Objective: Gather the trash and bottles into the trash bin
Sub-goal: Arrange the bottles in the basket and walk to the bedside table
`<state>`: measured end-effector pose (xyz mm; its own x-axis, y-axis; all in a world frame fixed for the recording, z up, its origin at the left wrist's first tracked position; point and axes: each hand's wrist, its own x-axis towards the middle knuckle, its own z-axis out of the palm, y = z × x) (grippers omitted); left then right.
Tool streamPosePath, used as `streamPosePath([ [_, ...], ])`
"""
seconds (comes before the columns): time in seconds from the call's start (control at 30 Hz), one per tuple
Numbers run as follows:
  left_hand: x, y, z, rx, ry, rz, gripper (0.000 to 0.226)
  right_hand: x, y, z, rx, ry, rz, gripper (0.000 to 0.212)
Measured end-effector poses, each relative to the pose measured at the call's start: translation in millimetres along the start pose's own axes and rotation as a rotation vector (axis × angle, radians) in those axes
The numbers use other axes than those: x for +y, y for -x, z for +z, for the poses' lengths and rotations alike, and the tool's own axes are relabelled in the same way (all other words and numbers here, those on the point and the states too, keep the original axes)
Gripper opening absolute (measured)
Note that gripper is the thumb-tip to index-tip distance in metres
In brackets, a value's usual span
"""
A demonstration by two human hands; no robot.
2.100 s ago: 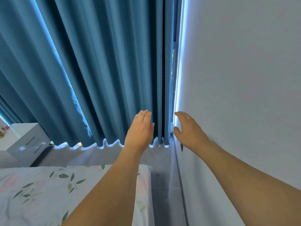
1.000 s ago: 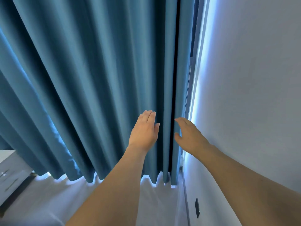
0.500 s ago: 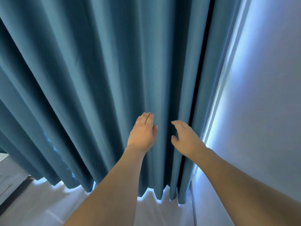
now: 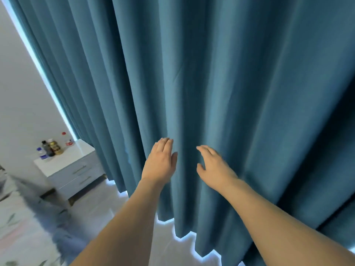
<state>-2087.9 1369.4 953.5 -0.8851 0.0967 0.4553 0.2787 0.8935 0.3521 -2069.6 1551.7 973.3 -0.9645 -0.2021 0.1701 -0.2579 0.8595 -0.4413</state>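
We've swung left since half a second ago: the bright wall at the right has gone, the teal curtain (image 4: 230, 93) now fills most of the view, and a white nightstand (image 4: 71, 169) has come in at far left. Both arms stay raised ahead of us.

The left hand (image 4: 160, 163) is held flat, fingers straight and together, back toward us, right in front of a curtain fold; we can't tell if it touches the cloth. The right hand (image 4: 214, 167) is just beside it, a narrow gap apart, fingers relaxed and slightly spread, thumb out, holding nothing.

Over on the nightstand top, at its far left corner by the wall, we count about 5 small containers in 1 cluster: a dark bottle (image 4: 46, 148), a gold-brown jar (image 4: 55, 147), a clear bottle with a blue cap (image 4: 41, 153), and a red-capped bottle (image 4: 65, 139) nearer the curtain. They're blurred, so the count isn't firm. The nightstand shows 2 drawers, each with 1 handle.

Near left, 1 bed (image 4: 17, 227) with a leaf-print cover. Light glows under the curtain hem along the pale floor (image 4: 99, 212).
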Motion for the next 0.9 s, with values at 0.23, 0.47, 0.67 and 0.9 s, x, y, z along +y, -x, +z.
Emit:
streamPosePath([
  [0.23,-100,-11,-25,0.066,-0.112,-0.220,0.046,-54,-89,55,-0.169,-0.055,-0.194,0.056],
  [0.47,-190,-1,-59,0.161,-0.209,-0.430,0.042,-141,-167,112,-0.263,-0.100,-0.437,0.056],
  [0.67,-290,-10,-83,0.201,-0.272,-0.555,0.045,-220,-234,171,-0.365,-0.117,-0.546,0.054],
  [0.9,-388,-63,-97,0.160,-0.290,-0.626,0.049,-282,-323,212,-0.400,-0.124,-0.571,0.051],
])
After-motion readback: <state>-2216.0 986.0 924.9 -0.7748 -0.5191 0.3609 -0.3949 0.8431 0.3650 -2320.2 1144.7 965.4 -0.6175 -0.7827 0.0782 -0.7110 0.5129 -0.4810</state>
